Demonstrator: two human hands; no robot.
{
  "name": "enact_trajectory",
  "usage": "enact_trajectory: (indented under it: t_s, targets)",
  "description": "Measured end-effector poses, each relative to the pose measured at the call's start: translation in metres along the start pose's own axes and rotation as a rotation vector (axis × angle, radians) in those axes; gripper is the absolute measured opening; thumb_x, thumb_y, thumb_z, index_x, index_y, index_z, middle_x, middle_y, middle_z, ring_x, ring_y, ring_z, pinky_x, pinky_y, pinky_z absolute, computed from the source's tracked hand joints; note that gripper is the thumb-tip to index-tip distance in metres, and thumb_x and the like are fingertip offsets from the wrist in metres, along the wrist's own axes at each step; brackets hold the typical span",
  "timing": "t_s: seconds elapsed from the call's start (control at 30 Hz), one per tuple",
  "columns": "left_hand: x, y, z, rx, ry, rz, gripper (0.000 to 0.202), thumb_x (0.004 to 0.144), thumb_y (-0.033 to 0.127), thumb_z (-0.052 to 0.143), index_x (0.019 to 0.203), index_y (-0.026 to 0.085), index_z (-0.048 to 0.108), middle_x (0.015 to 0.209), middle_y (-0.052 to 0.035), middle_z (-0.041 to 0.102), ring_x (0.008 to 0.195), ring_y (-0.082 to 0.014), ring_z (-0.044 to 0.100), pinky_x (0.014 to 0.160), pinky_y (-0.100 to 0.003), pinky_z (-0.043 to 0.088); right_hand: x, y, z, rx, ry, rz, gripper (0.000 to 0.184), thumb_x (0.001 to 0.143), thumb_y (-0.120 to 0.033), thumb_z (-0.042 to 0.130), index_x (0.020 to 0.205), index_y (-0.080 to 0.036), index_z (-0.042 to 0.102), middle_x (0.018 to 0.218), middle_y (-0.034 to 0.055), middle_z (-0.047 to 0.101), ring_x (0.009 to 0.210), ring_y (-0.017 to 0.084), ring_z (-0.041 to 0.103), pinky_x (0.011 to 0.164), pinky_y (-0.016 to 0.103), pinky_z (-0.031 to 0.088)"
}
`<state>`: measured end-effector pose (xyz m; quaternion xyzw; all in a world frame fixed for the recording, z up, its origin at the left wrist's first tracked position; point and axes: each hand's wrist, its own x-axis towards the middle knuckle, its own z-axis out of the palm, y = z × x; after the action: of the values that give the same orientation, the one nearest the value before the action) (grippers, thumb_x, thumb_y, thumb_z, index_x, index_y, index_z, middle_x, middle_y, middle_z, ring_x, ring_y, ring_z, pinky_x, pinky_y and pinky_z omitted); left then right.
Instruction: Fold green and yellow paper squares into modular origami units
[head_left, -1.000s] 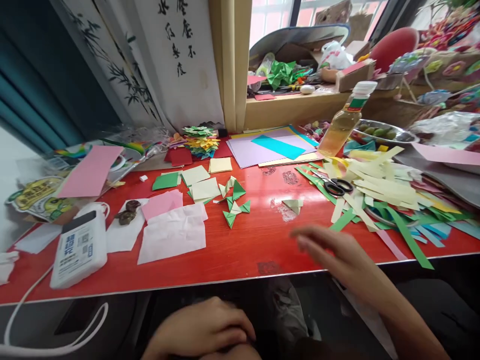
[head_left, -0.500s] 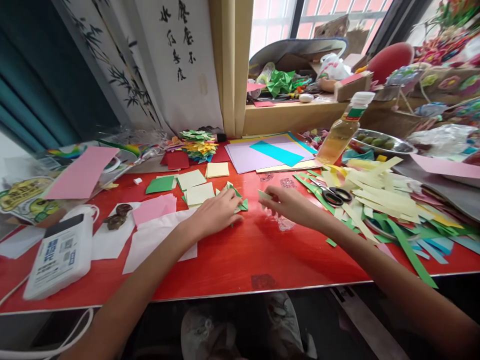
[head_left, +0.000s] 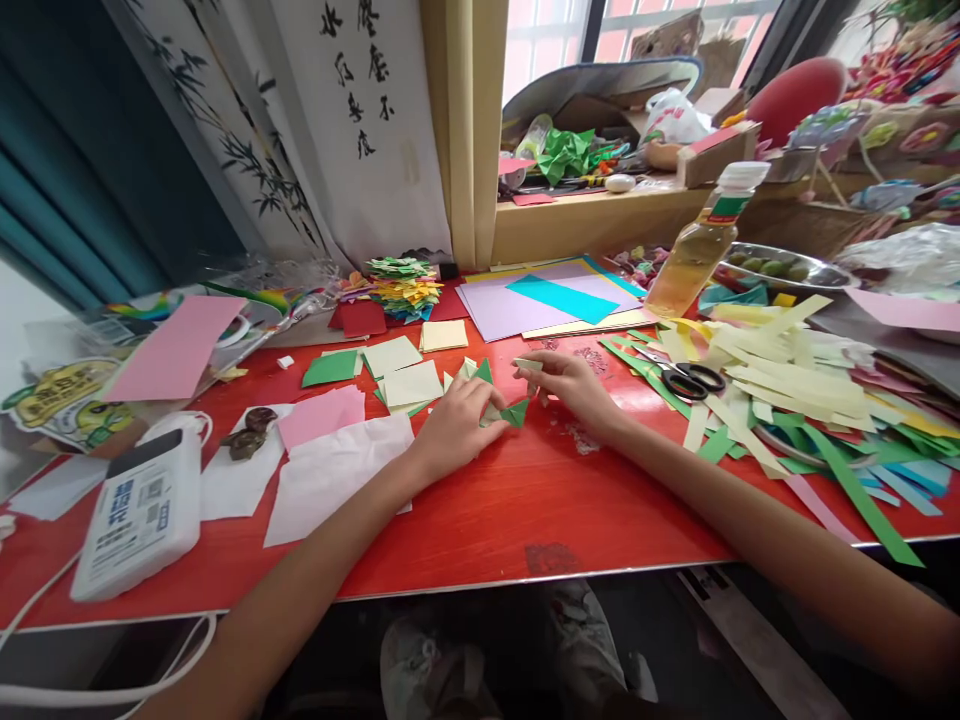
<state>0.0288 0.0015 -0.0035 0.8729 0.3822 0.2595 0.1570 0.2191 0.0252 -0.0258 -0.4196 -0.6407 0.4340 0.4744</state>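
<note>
My left hand is over the red table, its fingers closed on a folded green paper piece that sticks out past the thumb. Behind those fingers, more green and pale yellow folded paper shows in part. Facing it, my right hand pinches a small pale yellow folded paper piece between thumb and fingertips. A short gap separates the two pieces. Left of my left hand lie pale yellow paper squares and a green paper square.
Scissors lie by a heap of paper strips on the right. Behind them stands a bottle. At the back are a stack of folded papers and lilac sheets. A white device sits left.
My left fingers have come up with the green folded piece, closer to my right hand. My right hand still pinches the pale piece. The whole view has shifted slightly.
</note>
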Motion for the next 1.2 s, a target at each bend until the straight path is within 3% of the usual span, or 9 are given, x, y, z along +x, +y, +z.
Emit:
enact_trajectory:
  t_s: [0.17,0.27,0.53,0.67,0.77,0.87,0.97,1.07,1.2]
  targets:
    - [0.001,-0.002,0.001,-0.409,0.114,-0.230,0.012,0.079,0.022,0.046,0.089,0.019,0.050,0.080,0.0000,0.055,0.074,-0.0121,0.054,0.068,-0.025,0.044,0.000,-0.001,0.001,0.144,-0.038,0.034,0.039,0.075,-0.034,0.058,0.110,-0.018,0.053,0.089,0.0054,0.061,0.075,0.012,0.057,0.066,0.026,0.048]
    - [0.002,-0.007,0.003,-0.448,0.158,-0.287,0.014,0.079,0.024,0.045,0.092,0.019,0.051,0.081,-0.0008,0.056,0.074,-0.0121,0.055,0.068,-0.026,0.044,0.000,0.000,0.002,0.212,-0.061,0.069,0.033,0.074,-0.031,0.060,0.102,-0.016,0.057,0.092,0.0061,0.062,0.086,0.014,0.058,0.078,0.030,0.047]
    - [0.004,-0.005,-0.007,-0.288,0.071,-0.195,0.014,0.080,0.022,0.045,0.089,0.020,0.055,0.090,-0.0013,0.057,0.087,-0.0134,0.053,0.074,-0.026,0.041,-0.002,-0.008,0.003,0.132,0.023,0.047,0.021,0.071,-0.028,0.061,0.088,-0.019,0.066,0.110,0.0034,0.057,0.098,0.016,0.053,0.076,0.025,0.046]
    - [0.003,-0.001,-0.012,-0.205,0.095,-0.168,0.013,0.081,0.020,0.043,0.085,0.020,0.055,0.090,-0.0008,0.056,0.083,-0.0125,0.052,0.075,-0.026,0.041,-0.003,-0.007,0.000,0.050,0.124,0.064,0.022,0.071,-0.031,0.060,0.090,-0.021,0.067,0.091,0.0017,0.062,0.072,0.010,0.053,0.057,0.019,0.041]
    - [0.002,-0.003,-0.010,-0.131,0.120,-0.144,0.014,0.082,0.019,0.042,0.084,0.019,0.055,0.085,-0.0010,0.055,0.082,-0.0129,0.051,0.075,-0.026,0.041,-0.002,-0.005,-0.003,0.069,0.166,0.103,0.025,0.071,-0.031,0.059,0.092,-0.020,0.067,0.068,-0.0009,0.058,0.049,0.005,0.040,0.044,0.018,0.032]
    - [0.002,-0.005,-0.009,-0.028,0.141,-0.066,0.015,0.084,0.018,0.040,0.085,0.018,0.055,0.082,-0.0020,0.055,0.081,-0.0138,0.049,0.077,-0.027,0.040,-0.003,-0.005,-0.003,0.128,0.099,0.109,0.025,0.072,-0.029,0.057,0.093,-0.017,0.066,0.057,-0.0026,0.051,0.047,0.005,0.039,0.044,0.017,0.032]
    - [-0.004,0.010,-0.015,-0.001,0.123,0.059,0.015,0.085,0.019,0.040,0.089,0.016,0.055,0.085,-0.0037,0.056,0.083,-0.0143,0.048,0.078,-0.028,0.039,-0.005,-0.008,0.000,0.132,0.040,0.106,0.026,0.074,-0.028,0.054,0.094,-0.016,0.064,0.067,0.0005,0.058,0.051,0.006,0.047,0.050,0.019,0.040]
    - [-0.026,0.047,-0.028,-0.188,0.045,0.090,0.016,0.085,0.020,0.041,0.091,0.017,0.055,0.085,-0.0035,0.057,0.079,-0.0126,0.050,0.075,-0.025,0.040,-0.007,-0.009,0.003,0.110,0.027,0.101,0.025,0.074,-0.027,0.054,0.095,-0.017,0.062,0.087,0.0043,0.063,0.059,0.009,0.055,0.056,0.022,0.045]
    - [-0.083,0.087,-0.031,-0.728,-0.442,0.100,0.021,0.085,0.029,0.043,0.082,0.017,0.060,0.076,-0.0027,0.062,0.070,-0.0102,0.055,0.067,-0.019,0.042,-0.008,-0.010,0.005,0.121,0.010,0.110,0.030,0.077,-0.029,0.051,0.105,-0.019,0.058,0.104,0.0066,0.060,0.065,0.011,0.059,0.059,0.025,0.048]
